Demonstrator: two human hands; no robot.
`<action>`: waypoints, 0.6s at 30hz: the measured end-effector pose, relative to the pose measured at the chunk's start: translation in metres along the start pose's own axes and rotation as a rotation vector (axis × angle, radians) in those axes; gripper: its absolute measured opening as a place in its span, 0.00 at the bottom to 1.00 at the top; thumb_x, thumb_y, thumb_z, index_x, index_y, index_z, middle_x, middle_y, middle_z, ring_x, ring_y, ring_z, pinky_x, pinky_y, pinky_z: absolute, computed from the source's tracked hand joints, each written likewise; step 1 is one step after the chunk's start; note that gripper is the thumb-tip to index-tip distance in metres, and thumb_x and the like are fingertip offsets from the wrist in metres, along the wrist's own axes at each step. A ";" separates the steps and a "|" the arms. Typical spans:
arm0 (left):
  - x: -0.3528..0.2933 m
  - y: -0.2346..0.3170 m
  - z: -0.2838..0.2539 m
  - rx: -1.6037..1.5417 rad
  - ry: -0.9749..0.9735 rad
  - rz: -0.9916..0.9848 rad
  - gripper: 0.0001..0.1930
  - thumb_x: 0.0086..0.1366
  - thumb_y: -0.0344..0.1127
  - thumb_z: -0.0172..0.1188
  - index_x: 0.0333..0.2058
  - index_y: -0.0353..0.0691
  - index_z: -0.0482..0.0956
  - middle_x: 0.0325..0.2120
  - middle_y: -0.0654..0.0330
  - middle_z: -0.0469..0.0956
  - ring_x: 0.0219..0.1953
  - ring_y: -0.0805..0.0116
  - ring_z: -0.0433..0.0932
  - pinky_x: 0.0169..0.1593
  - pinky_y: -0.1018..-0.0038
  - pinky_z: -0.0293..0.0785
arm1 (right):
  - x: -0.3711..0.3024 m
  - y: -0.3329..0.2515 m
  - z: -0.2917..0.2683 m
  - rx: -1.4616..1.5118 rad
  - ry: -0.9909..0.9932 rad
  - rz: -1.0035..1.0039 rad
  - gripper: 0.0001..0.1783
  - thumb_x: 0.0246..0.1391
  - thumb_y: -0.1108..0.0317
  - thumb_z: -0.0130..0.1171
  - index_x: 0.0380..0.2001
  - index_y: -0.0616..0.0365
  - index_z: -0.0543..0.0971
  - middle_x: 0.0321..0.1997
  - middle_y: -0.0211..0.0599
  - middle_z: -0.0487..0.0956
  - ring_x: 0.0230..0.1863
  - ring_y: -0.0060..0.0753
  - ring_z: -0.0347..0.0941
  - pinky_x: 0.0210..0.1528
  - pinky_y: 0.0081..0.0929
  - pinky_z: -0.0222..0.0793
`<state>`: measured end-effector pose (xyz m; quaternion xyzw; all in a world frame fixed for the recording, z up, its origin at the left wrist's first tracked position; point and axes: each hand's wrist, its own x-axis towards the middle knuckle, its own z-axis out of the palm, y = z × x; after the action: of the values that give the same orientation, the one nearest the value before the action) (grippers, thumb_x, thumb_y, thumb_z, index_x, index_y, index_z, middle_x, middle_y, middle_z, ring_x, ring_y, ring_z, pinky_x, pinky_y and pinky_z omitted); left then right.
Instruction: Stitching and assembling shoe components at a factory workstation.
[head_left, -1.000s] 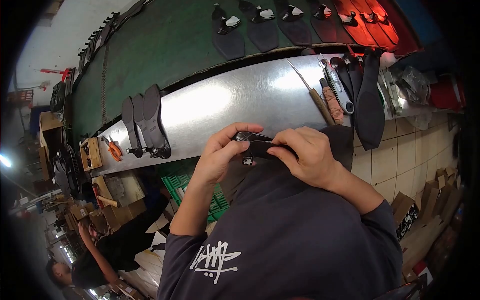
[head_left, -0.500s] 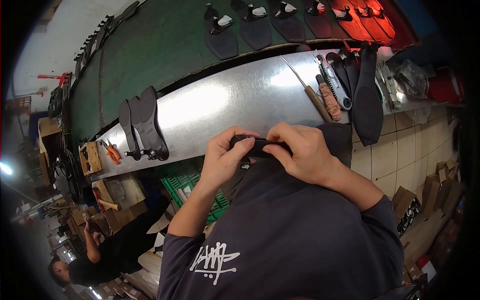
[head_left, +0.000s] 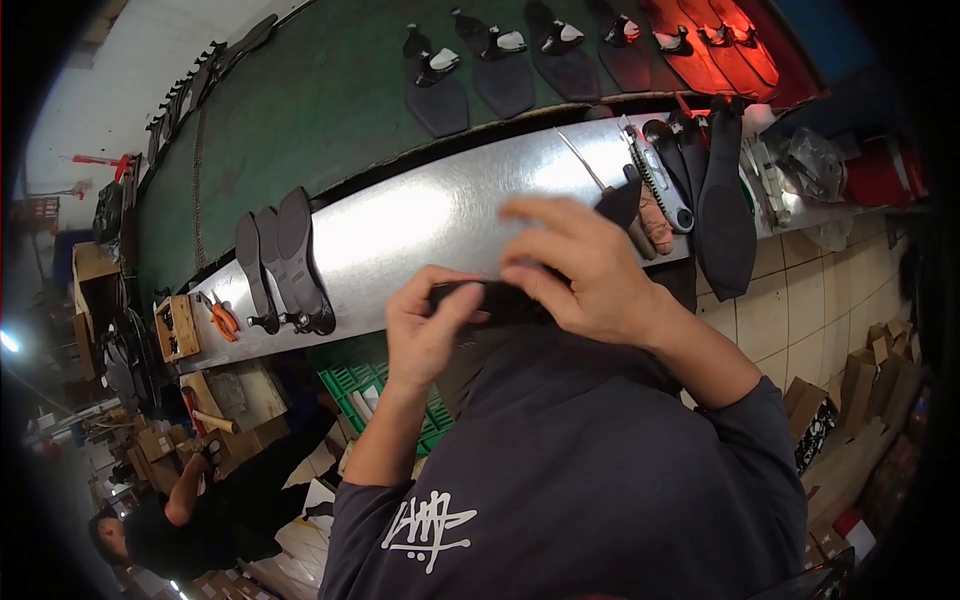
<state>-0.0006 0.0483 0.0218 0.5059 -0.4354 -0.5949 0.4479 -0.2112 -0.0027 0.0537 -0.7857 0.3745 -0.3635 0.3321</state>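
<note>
One slim, black shoe piece [head_left: 512, 302], partly hidden, sits between my dark-grey cloth shirt [head_left: 610, 450] and the long, silvery metal bench [head_left: 400, 225], pinched by my left hand [head_left: 420, 328]; my right hand [head_left: 600, 275] (blurred, its contact unclear) spreads its fingers just beside it.

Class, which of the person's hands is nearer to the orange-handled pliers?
Left: the left hand is to the right of the pliers; the right hand lies farther right.
</note>
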 end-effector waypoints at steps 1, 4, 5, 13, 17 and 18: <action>0.001 -0.002 -0.006 -0.071 0.126 0.024 0.05 0.63 0.28 0.57 0.36 0.34 0.77 0.30 0.61 0.77 0.29 0.77 0.76 0.32 0.77 0.79 | 0.004 -0.001 0.000 -0.080 0.271 -0.200 0.12 0.43 0.76 0.64 0.34 0.59 0.80 0.45 0.44 0.78 0.41 0.42 0.74 0.40 0.29 0.69; 0.006 -0.014 -0.037 -0.378 0.409 -0.055 0.09 0.65 0.33 0.55 0.40 0.36 0.77 0.36 0.59 0.78 0.35 0.71 0.78 0.34 0.74 0.82 | 0.012 0.020 -0.019 -0.269 0.489 -0.166 0.14 0.43 0.75 0.63 0.38 0.58 0.80 0.43 0.43 0.77 0.43 0.45 0.73 0.42 0.35 0.68; 0.009 -0.016 -0.044 -0.470 0.470 -0.121 0.11 0.66 0.35 0.54 0.43 0.36 0.77 0.37 0.59 0.78 0.36 0.70 0.79 0.35 0.74 0.82 | 0.011 0.042 -0.020 -0.381 0.510 -0.119 0.13 0.45 0.71 0.63 0.38 0.58 0.80 0.40 0.41 0.78 0.43 0.44 0.72 0.42 0.37 0.67; 0.011 -0.047 -0.058 -0.982 0.212 -0.383 0.18 0.67 0.34 0.48 0.54 0.36 0.67 0.54 0.51 0.69 0.56 0.53 0.71 0.48 0.68 0.80 | -0.020 0.097 -0.002 -0.853 0.148 0.181 0.12 0.45 0.68 0.62 0.35 0.60 0.80 0.30 0.37 0.76 0.38 0.41 0.68 0.40 0.39 0.61; 0.016 -0.048 -0.046 -1.105 0.300 -0.459 0.15 0.65 0.34 0.52 0.49 0.37 0.72 0.50 0.52 0.74 0.52 0.56 0.75 0.44 0.71 0.81 | -0.017 0.063 0.009 -0.180 0.145 0.087 0.13 0.50 0.77 0.54 0.40 0.60 0.78 0.32 0.40 0.76 0.33 0.37 0.72 0.37 0.29 0.67; 0.018 -0.048 -0.043 -1.198 0.254 -0.497 0.13 0.64 0.35 0.55 0.45 0.38 0.74 0.47 0.54 0.76 0.50 0.58 0.77 0.43 0.73 0.82 | -0.020 0.048 0.018 0.078 0.145 0.131 0.14 0.51 0.78 0.52 0.42 0.59 0.78 0.32 0.40 0.77 0.31 0.33 0.73 0.35 0.26 0.68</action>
<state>0.0361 0.0384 -0.0338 0.3209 0.1568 -0.7557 0.5489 -0.2225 -0.0054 -0.0006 -0.7176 0.4335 -0.4115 0.3575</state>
